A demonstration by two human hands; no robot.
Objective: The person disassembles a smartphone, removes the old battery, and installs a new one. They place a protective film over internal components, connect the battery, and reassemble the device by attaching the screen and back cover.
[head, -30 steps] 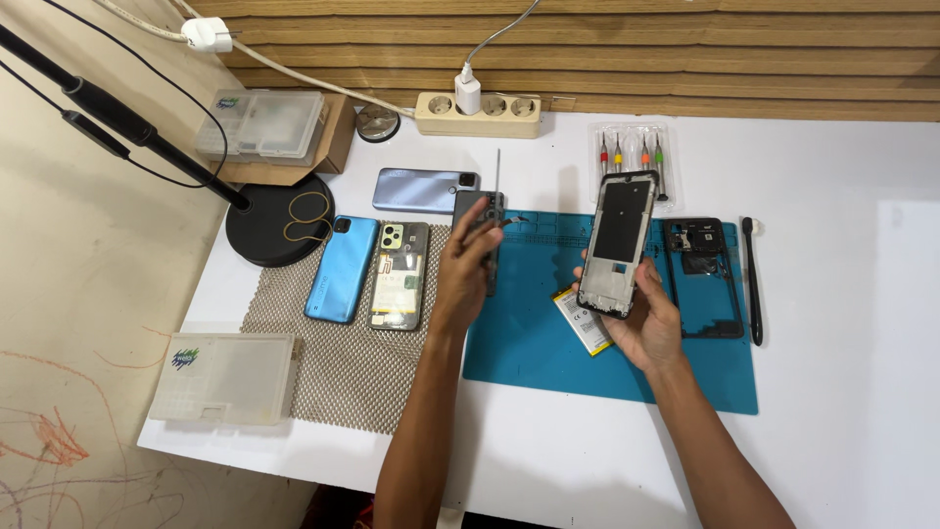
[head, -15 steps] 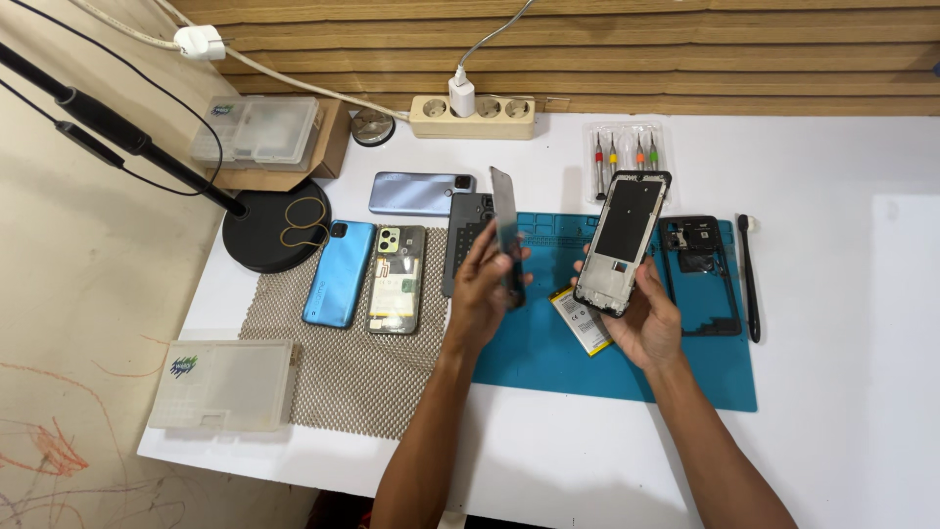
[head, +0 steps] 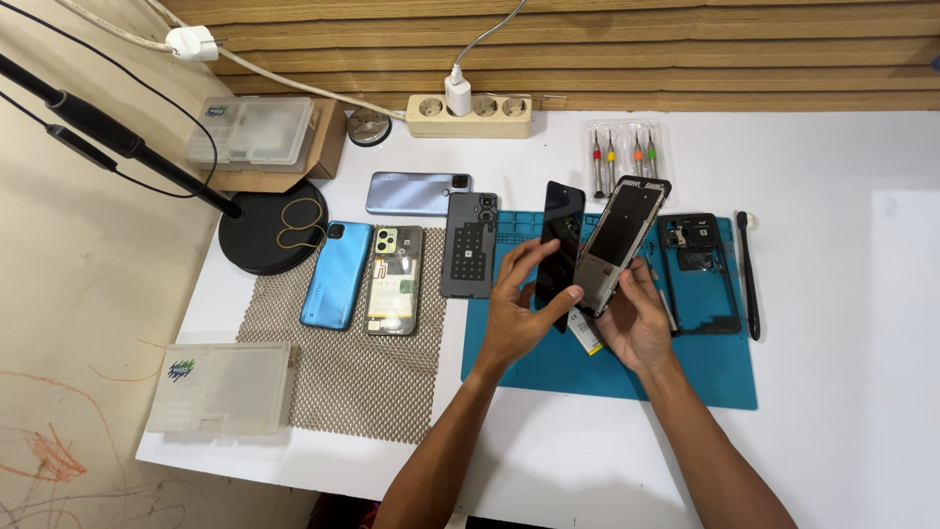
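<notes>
Over the teal mat [head: 685,377] on your white desk [head: 842,196], your left hand [head: 517,315] pinches a dark glass panel [head: 560,250] by its lower edge, thumb in front and fingers behind, holding it nearly upright. Your right hand [head: 634,323] grips a phone frame [head: 619,243] from below, tilted toward the panel, the two parts just beside each other and almost touching at their near edges. A yellow-and-white label [head: 586,333] peeks out beneath your hands. On the mat to the right lies an open black housing [head: 697,272], with a black tool [head: 749,274] on the desk just beyond it. A case of screwdrivers [head: 623,152] sits behind the mat. To your left, a grey phone back [head: 468,245] lies beside the mat; a blue phone [head: 338,274] and an opened phone [head: 395,280] rest on mesh matting [head: 343,382], another phone [head: 418,193] behind them. A power strip [head: 470,115] lines the wall.
</notes>
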